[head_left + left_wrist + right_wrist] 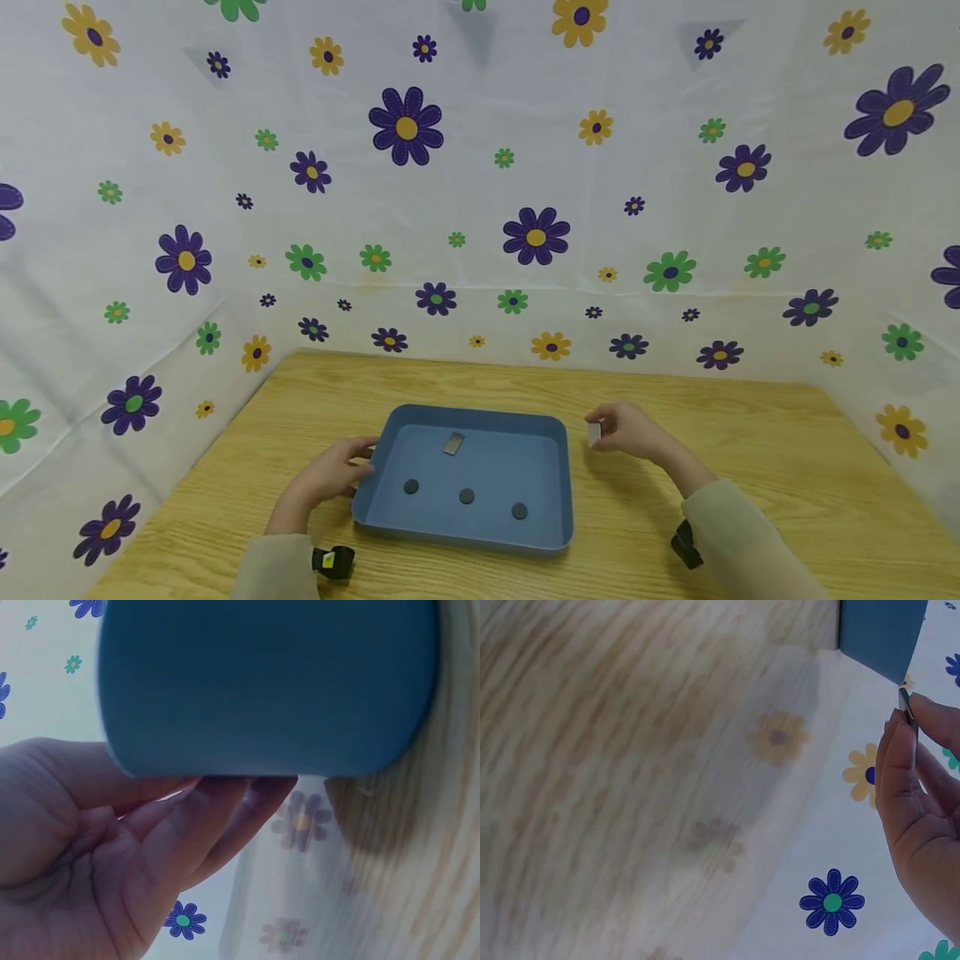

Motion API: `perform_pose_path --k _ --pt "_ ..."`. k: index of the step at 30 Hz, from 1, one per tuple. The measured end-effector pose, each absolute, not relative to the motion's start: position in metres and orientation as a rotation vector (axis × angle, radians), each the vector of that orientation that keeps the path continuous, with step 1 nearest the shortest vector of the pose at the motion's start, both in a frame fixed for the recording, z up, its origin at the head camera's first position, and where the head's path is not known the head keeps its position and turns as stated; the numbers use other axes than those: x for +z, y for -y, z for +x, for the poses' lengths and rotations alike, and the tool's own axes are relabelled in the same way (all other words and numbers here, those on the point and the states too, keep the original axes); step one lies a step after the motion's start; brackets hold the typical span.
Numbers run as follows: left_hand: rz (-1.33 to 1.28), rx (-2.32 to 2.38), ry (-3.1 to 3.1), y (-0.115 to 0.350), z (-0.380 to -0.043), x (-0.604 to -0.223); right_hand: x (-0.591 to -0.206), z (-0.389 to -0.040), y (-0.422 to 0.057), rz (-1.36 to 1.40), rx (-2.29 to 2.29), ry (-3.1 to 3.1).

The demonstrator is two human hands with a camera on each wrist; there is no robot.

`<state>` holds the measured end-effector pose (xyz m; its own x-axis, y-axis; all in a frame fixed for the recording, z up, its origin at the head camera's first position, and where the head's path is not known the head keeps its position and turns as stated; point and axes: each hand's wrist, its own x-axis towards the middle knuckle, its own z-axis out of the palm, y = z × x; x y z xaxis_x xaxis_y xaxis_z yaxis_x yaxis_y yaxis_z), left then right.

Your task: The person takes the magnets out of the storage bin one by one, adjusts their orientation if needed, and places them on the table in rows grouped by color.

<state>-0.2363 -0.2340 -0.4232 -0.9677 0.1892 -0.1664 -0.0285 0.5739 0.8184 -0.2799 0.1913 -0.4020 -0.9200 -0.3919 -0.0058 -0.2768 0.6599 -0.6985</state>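
Observation:
A blue rectangular tray (480, 533) sits on the wooden table, its low walls rounded at the corners. At its left end, my left hand (335, 473) holds the wall, fingers at the rim and outer side; the left wrist view shows that hand (150, 840) bent against the tray wall (270, 690). Beyond the right wall, my right hand (626, 429) pinches a small, thin rectangular plate (594, 434) between thumb and fingers. In the right wrist view this plate (905, 705) appears edge-on. Inside the tray lie a grey rectangular plate (453, 443) and three dark discs (467, 496).
The wooden table (697, 425) extends around the tray. A white flower-print curtain (480, 192) rises behind it and along both sides. Dark wrist devices (334, 562) are strapped at both sleeves.

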Motion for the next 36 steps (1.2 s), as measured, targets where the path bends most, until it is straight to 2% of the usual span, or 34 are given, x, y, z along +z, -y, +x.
perform_pose_path --k 11,36 --pt "0.139 1.361 -2.558 0.233 -0.237 -0.424 -0.413 -0.280 -0.195 -0.519 -0.894 -2.744" --pt "0.154 1.359 -2.559 0.235 -0.238 -0.425 -0.418 -0.280 -0.187 -0.397 -0.851 -2.769"
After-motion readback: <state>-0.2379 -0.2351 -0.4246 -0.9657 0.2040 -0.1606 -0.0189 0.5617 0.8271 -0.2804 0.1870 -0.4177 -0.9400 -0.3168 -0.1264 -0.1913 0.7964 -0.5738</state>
